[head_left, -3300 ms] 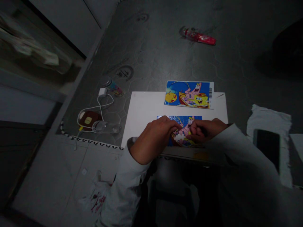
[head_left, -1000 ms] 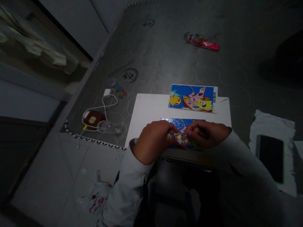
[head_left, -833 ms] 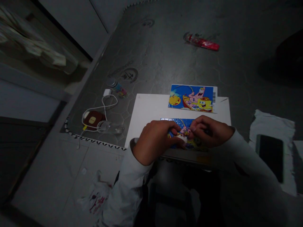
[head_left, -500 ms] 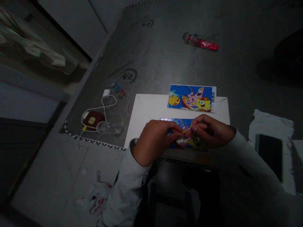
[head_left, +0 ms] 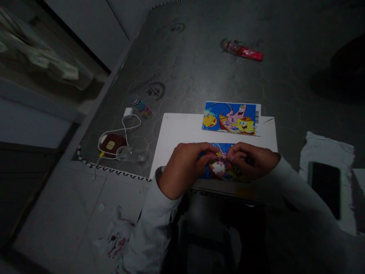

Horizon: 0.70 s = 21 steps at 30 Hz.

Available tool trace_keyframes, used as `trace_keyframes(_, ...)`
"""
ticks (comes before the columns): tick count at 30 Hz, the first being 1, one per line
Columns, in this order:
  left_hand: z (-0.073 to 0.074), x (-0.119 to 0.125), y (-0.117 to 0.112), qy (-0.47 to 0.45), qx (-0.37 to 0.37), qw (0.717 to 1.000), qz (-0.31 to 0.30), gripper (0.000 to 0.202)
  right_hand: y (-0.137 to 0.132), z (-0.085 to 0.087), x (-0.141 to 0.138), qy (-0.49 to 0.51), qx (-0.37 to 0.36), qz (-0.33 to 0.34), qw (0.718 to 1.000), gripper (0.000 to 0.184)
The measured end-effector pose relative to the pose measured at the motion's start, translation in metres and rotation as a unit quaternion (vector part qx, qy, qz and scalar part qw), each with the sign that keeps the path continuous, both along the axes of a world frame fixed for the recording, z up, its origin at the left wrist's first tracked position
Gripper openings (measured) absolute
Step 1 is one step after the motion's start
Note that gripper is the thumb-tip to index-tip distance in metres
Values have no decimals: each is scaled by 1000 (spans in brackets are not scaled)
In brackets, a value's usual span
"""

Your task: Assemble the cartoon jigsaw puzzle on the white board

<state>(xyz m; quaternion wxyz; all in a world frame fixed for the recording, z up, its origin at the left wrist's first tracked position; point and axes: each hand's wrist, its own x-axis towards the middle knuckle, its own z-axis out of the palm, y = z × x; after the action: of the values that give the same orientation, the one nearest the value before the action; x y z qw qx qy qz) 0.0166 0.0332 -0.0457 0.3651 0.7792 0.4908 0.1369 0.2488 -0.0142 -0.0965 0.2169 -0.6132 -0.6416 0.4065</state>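
A jigsaw puzzle [head_left: 219, 176] with a blue cartoon picture lies at the near side of a white board [head_left: 179, 131]. Near its middle is a white gap with jigsaw-shaped edges. Over the puzzle's left part, my left hand [head_left: 185, 165] has thumb and forefinger drawn together in a pinch. My right hand [head_left: 252, 160] is closed above the right part, its fingertips pinched close to the gap. Whatever sits in either pinch is too small and dark to make out. Beyond my hands lies a picture card [head_left: 230, 118] with the same cartoon scene and a barcode.
Left of the board are a clear bottle [head_left: 132, 154], a brown device [head_left: 112, 144] with a white cable and plug, and a small printed can [head_left: 142, 106]. A red packet [head_left: 243, 51] lies farther back. On the right a phone [head_left: 325, 186] rests on crumpled white paper [head_left: 325, 146].
My fingertips have moved slightly apart and upward, so the white gap in the puzzle now shows between them. The other things stay where they were.
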Motion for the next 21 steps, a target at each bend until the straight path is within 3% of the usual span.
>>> trace_keyframes(6, 0, 0, -2, -33, -41, 999, -3, 26, 5, 8, 11, -15, 12, 22, 1000, 17)
trace_keyframes(11, 1, 5, -4, -47, -43, 998, 29, 12, 1, 13, 10, -44, 30, 26, 998, 25)
trace_keyframes(15, -2, 9, -4, -36, -50, 998, 9, 13, 3, 6, 17, -81, 24, 25, 996, 30)
trace_keyframes(21, -11, 14, -5, 12, -64, 997, -31, 16, 8, -2, 27, -94, -7, 43, 995, 22)
